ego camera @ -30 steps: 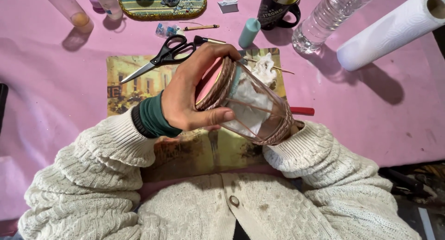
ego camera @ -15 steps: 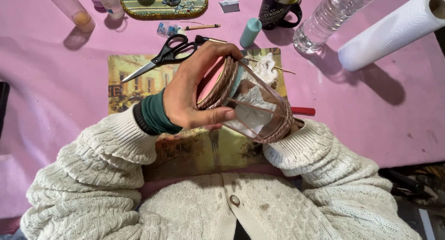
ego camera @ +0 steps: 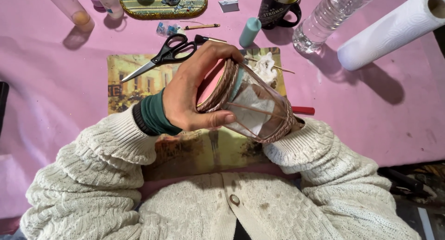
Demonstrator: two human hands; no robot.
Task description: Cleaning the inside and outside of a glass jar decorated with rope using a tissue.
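Note:
A clear glass jar [ego camera: 271,94] with brown twine wound around both ends lies tilted above a picture placemat [ego camera: 125,82]. My left hand [ego camera: 192,96] is shut on its bottom end, fingers over the top and thumb underneath. My right sleeve [ego camera: 301,145] ends at the jar's mouth. My right hand is inside the jar and mostly hidden. A wad of white paper [ego camera: 252,108] shows through the glass where the hand is.
Black scissors [ego camera: 162,57] lie on the placemat's far left. Behind them on the pink cloth are a teal tube [ego camera: 249,32], a dark mug [ego camera: 278,8], a plastic water bottle [ego camera: 324,17], a paper towel roll [ego camera: 389,31] and an oval tray [ego camera: 162,6]. A red pen [ego camera: 303,110] lies beside the jar.

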